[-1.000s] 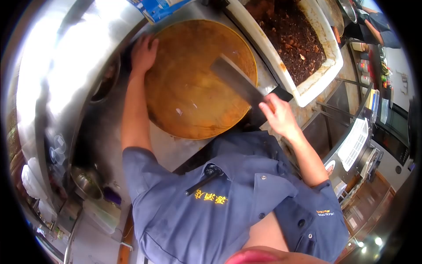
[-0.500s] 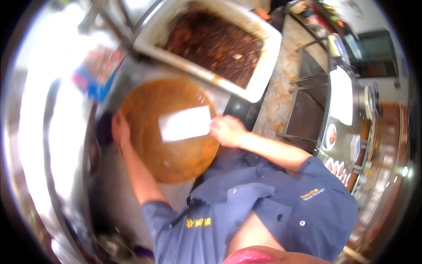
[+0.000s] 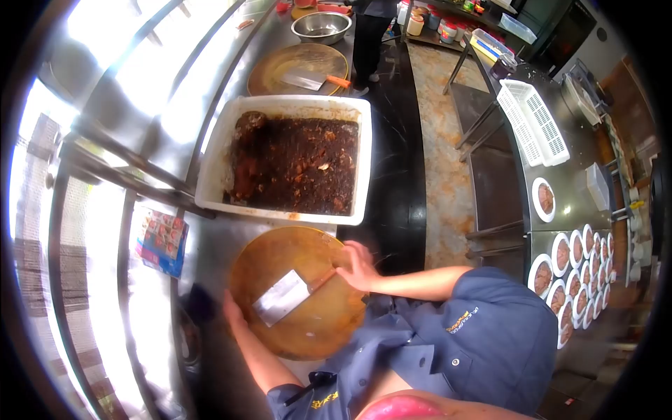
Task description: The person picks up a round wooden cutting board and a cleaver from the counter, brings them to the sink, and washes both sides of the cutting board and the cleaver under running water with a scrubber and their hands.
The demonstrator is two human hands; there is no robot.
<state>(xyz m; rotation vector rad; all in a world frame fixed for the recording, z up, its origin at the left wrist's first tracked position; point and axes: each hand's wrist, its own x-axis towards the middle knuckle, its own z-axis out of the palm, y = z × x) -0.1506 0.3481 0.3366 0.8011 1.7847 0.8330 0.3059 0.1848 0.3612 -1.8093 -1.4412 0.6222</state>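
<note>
A round wooden cutting board (image 3: 273, 245) lies in front of me on the metal counter. On it rests a cleaver (image 3: 283, 297), its blade flat and its wooden handle pointing to the right. My left hand (image 3: 234, 313) grips the left rim of the board, with most fingers hidden past the edge. At the right rim, my right hand (image 3: 359, 267) is closed over the board's edge, close to the end of the cleaver's handle. Just beyond the board stands a white tub (image 3: 283, 105) with a dark brown, chunky mass (image 3: 301, 164) in it.
Behind the tub are another round board (image 3: 262, 73), a second cleaver (image 3: 304, 78) and a steel bowl (image 3: 322, 26). A person (image 3: 367, 42) stands there. To the right, a steel table (image 3: 560, 224) bears a white basket (image 3: 532, 119) and several filled plates (image 3: 542, 276). Metal rails (image 3: 126, 178) run along the left.
My view has turned and lifted, bringing in the far counter and more plates. My right hand has shifted away from the blade, so the cleaver's handle now shows. The left hand stays at the rim.
</note>
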